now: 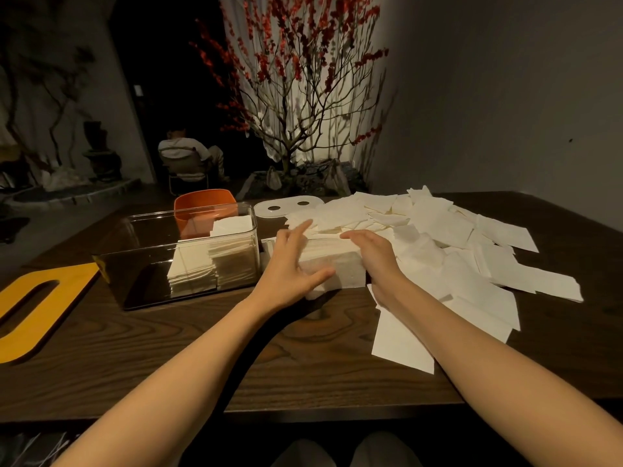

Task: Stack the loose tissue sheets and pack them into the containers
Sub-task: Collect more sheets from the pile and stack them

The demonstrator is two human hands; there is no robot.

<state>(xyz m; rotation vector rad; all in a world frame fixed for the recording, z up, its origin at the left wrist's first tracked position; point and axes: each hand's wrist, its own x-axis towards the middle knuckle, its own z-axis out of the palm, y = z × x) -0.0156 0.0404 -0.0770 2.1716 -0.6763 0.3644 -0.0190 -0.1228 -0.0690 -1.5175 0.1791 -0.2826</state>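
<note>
While both spread hands, left hand (291, 264) and right hand (374, 256), square the stack (337, 264), packing awaits: lift it into the box (151, 257) just left.

Dim warm light, bright glow behind the red-blossom tree (303, 79), dark vignetted corners, wide-angle bending.

Both forearms are bare from the elbows down to the hands, with no sleeves, watch, rings or bracelets visible on them. The left hand (292, 264) and right hand (374, 256) wear no gloves. Below the near edge of the surface (303, 375), two grey-clad knees (344, 451) show dimly side by side.
</note>
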